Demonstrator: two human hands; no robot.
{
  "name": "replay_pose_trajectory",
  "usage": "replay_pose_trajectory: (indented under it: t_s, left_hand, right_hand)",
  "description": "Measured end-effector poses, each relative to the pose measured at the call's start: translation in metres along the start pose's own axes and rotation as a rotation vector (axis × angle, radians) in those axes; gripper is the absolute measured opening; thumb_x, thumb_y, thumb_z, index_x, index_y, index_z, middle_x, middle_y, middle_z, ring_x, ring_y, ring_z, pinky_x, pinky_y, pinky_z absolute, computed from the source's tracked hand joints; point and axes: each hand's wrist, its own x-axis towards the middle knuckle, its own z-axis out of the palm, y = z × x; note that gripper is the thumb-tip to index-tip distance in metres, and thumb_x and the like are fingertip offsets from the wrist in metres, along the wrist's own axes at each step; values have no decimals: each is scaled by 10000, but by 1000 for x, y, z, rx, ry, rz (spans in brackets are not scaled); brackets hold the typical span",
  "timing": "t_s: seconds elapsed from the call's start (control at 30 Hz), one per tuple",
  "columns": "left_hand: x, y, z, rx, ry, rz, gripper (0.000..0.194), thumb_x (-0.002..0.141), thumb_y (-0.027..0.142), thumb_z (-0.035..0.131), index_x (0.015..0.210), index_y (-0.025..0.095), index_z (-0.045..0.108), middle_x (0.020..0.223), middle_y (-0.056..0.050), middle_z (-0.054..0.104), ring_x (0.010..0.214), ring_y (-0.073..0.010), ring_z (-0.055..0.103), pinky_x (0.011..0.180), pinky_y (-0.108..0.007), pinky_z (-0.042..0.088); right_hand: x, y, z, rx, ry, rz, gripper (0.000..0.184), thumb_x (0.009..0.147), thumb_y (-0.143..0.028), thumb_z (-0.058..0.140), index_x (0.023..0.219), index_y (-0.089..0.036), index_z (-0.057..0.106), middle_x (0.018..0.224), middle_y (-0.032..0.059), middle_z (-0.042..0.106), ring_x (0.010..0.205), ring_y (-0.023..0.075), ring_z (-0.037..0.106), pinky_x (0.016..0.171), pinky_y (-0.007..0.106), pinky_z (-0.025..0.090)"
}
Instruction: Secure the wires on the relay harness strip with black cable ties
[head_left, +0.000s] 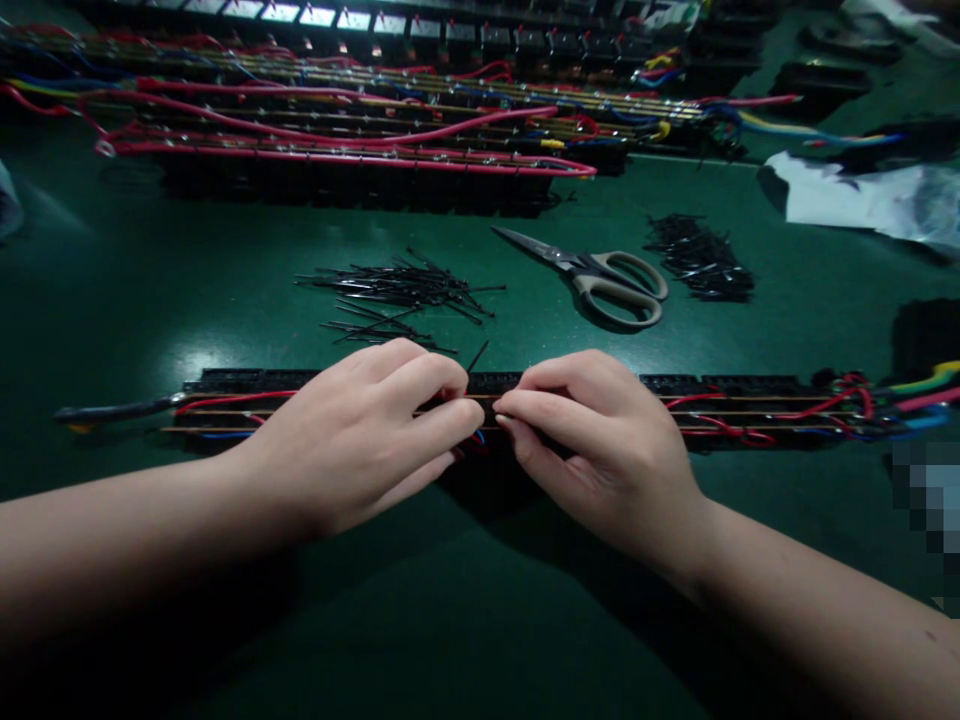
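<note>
A long black strip [742,382] with copper-coloured rails and red and blue wires lies across the green table in front of me. Over its middle, my left hand [367,430] is closed, its fingers curled and pinched at the rails. A thin black cable tie [478,355] sticks up at the left fingertips; its lower part is hidden. Facing it, my right hand [607,430] pinches with thumb and index finger just above the strip. What lies between the right fingertips is too small to make out.
Beyond the strip lie a pile of black cable ties [405,285], scissors [592,280] with grey-and-black handles, and a second pile of small black pieces [701,258]. Wired assemblies [360,150] with red cables line the back. White plastic bags [847,195] sit at the right.
</note>
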Motion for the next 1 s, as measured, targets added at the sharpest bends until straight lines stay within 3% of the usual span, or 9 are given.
replay_pose_trajectory:
  t_s: [0.2, 1.0]
  left_hand:
    - [2, 0, 1, 25, 20, -9, 201, 1030, 186, 441, 1045, 186, 641, 1040, -82, 611, 915, -221, 566, 789, -353, 513]
    - [3, 6, 3, -3, 38, -84, 144, 946, 146, 536, 1075, 191, 583, 1065, -71, 586, 922, -246, 548, 803, -367, 487]
  right_hand:
    - [0, 1, 1, 2, -16, 8, 121, 944, -148, 635, 930, -220, 731, 930, 77, 722, 825, 204, 648, 733, 354, 538]
    - [-1, 0, 1, 53, 21, 30, 113, 945, -123, 658, 995, -180, 742, 938, 88, 733, 839, 200, 662, 729, 337, 536]
